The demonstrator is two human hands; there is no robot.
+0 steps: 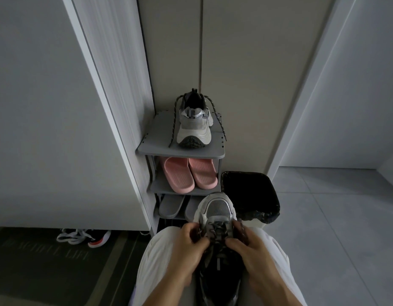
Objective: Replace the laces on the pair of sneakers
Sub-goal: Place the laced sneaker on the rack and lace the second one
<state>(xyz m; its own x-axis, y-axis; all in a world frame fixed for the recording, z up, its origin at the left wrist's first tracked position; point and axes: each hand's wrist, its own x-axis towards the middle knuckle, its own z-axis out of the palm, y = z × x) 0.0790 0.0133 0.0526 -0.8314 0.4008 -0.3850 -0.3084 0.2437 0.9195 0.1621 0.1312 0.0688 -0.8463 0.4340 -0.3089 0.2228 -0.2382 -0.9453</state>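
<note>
A grey sneaker (217,209) lies on my lap between my knees, toe pointing away from me. Its speckled dark lace (215,229) crosses the eyelets. My left hand (188,245) pinches the lace on the left side of the eyelets. On the right side, my right hand (249,244) pinches the other strand. The second grey sneaker (194,127) stands on top of the grey shoe rack (151,146), toe toward me. Its speckled lace (174,120) hangs loose down both sides.
Pink slippers (190,174) and grey slippers (171,205) fill the rack's lower shelves. A bin lined with a black bag (250,193) stands right of the rack. Another shoe with loose light laces (80,236) lies on the dark mat (47,266) at left. Tiled floor extends to the right.
</note>
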